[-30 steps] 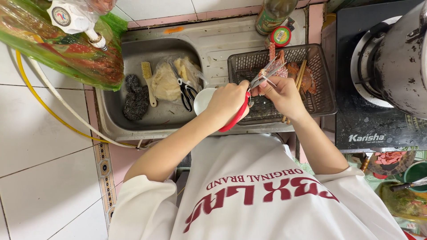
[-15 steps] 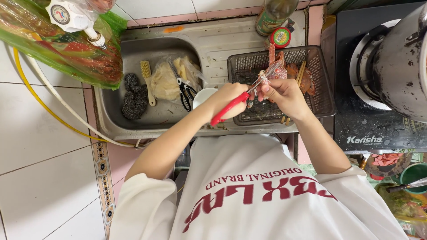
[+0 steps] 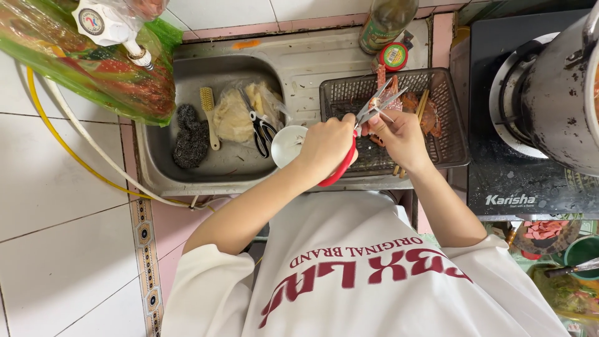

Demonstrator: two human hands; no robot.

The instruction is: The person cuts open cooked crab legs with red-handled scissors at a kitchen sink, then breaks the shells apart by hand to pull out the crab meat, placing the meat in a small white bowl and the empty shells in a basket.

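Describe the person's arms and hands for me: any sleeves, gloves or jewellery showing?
Both arms are bare from above the elbow down. The left hand and right hand wear no gloves, and no rings or watch can be made out. Short, loose white T-shirt sleeves cover the upper arms; the shirt carries dark red lettering.

Left hand (image 3: 327,146) grips red-handled scissors (image 3: 355,140), blades open around a small item pinched by the right hand (image 3: 399,137). Both hands work above the basket (image 3: 452,125). Left of the basket: white bowl (image 3: 288,143), sink (image 3: 187,75) holding black scissors (image 3: 262,128), brush (image 3: 209,112), scourer (image 3: 188,134).
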